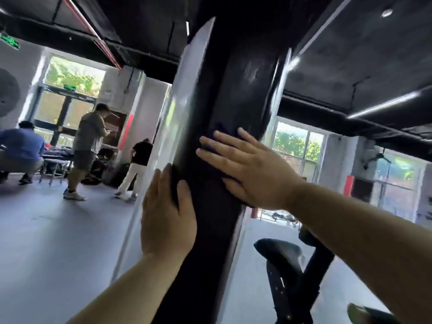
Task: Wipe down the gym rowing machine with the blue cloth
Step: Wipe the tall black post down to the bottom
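A tall black upright panel of the machine (236, 90) fills the middle of the head view, with a pale grey edge on its left side. My right hand (247, 167) lies flat on the panel with straight fingers, pressing a dark blue cloth (219, 130) against it; only a dark strip of cloth shows past the fingertips. My left hand (167, 213) holds the panel's left edge lower down, thumb on the black face and fingers round the side. The picture is blurred.
A black padded seat on a perforated post (280, 258) stands at the lower right. Three people (90, 146) stand or sit at the far left near a table and windows. Grey floor (58, 242) spreads out on both sides.
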Demonstrator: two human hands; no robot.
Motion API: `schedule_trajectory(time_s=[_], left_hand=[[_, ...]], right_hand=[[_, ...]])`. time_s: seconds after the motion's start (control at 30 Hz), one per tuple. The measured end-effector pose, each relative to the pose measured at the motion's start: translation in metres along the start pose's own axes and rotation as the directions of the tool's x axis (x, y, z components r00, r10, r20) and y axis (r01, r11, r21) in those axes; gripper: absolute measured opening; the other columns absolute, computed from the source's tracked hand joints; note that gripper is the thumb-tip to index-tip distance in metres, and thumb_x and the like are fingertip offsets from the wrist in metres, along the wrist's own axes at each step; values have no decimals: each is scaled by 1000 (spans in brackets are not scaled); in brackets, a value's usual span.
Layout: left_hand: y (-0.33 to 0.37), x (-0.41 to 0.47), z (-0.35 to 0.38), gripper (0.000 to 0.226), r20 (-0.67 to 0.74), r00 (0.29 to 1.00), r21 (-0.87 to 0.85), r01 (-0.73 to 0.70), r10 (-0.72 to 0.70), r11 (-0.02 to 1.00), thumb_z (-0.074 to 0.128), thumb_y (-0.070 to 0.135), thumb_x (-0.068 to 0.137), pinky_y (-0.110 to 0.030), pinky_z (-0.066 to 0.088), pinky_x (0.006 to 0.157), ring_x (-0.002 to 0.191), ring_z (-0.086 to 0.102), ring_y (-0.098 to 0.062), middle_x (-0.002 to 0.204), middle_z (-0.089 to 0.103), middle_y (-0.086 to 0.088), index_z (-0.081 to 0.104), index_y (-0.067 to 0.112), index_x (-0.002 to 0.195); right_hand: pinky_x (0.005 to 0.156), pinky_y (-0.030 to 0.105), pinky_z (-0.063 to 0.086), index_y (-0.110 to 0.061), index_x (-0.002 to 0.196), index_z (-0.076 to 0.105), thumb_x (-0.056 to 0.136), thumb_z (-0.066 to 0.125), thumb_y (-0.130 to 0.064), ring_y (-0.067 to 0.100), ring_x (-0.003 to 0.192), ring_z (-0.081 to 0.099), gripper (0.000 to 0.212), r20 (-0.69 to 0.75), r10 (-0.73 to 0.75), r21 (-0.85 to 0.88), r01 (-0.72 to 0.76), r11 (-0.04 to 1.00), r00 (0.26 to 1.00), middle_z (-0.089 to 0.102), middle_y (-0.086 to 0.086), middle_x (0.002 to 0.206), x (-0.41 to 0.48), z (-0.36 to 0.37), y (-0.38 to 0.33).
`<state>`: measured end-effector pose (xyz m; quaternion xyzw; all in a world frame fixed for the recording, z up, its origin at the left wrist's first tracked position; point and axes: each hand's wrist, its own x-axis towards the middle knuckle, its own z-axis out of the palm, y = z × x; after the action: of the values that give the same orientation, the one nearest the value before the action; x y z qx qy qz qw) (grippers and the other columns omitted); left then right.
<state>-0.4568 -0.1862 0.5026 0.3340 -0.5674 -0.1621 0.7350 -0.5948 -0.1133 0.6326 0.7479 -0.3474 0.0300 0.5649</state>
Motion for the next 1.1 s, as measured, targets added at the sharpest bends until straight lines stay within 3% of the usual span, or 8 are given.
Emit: schedule_trajectory(time_s=[0.17, 0.23, 0.4, 0.6, 0.8, 0.9, 1.0, 1.1], left_hand=[[-9, -18, -4, 82, 16, 1000, 77, 4, -6, 997, 8, 64, 85, -28, 14, 120, 148, 20, -14, 161, 26, 1, 27, 24, 154], [-20, -33, -7, 79, 44, 999, 118, -3, -3, 993, 7, 65, 87, -28, 12, 118, 149, 17, -14, 162, 22, 3, 21, 27, 155], [-39, -58, -13, 76, 80, 997, 168, -11, -3, 986, 10, 62, 93, -37, 18, 119, 149, 21, -20, 162, 22, -2, 21, 22, 156], [-43, -66, -15, 74, 55, 998, 198, 15, -27, 980, 18, 60, 93, -34, 19, 116, 146, 27, -22, 159, 29, -2, 29, 19, 154], [-59, -87, -20, 81, 123, 982, 291, 99, -140, 952, 5, 70, 93, -61, 37, 106, 143, 34, -30, 156, 35, -8, 30, 19, 151], [-62, -88, -22, 78, 116, 986, 271, 87, -122, 959, 11, 68, 94, -60, 38, 106, 142, 36, -30, 156, 36, -8, 33, 17, 150], [-70, -95, -25, 75, 124, 988, 269, 55, -91, 961, 16, 66, 96, -57, 38, 108, 142, 37, -30, 155, 37, -8, 34, 16, 150], [-79, -99, -26, 75, 139, 988, 284, 17, -59, 959, 17, 65, 96, -57, 40, 107, 141, 38, -31, 155, 37, -10, 32, 14, 150]], right_hand=[[124, 46, 5, -28, 152, 33, 97, 39, -28, 20, 151, 15, 56, -141, 401, 163, -379, 911, 905, 29, -5, 160, 62, -23, 16], [123, 49, 8, -27, 149, 40, 93, 41, -30, 22, 149, 23, 56, -167, 345, 141, -324, 935, 924, 41, -3, 154, 56, -11, -15], [120, 41, 12, -14, 128, 63, 83, 43, -36, 23, 131, 52, 53, 76, -129, 10, 128, 992, 989, 65, 3, 129, 44, -6, -46], [120, 44, -2, -23, 130, 60, 98, 38, -46, 23, 143, 27, 44, 48, 278, -209, -263, 942, 959, 40, -1, 151, 90, -32, -26], [120, 39, 5, -31, 122, 65, 99, 39, -48, 14, 130, 48, 39, 272, -102, -25, 113, 993, 957, 62, -11, 130, 57, -1, -96], [118, 47, -10, -34, 121, 65, 100, 39, -45, 14, 131, 48, 35, 167, 24, -152, 2, 988, 986, 63, -14, 127, 77, -14, -57], [119, 57, -6, -30, 123, 62, 101, 40, -42, 18, 136, 41, 33, 73, 270, -229, -247, 941, 960, 59, -9, 132, 88, -27, -35], [121, 53, -1, -27, 124, 63, 100, 43, -38, 19, 139, 39, 33, 94, 247, -152, -232, 961, 964, 60, -7, 134, 74, -16, -69]])
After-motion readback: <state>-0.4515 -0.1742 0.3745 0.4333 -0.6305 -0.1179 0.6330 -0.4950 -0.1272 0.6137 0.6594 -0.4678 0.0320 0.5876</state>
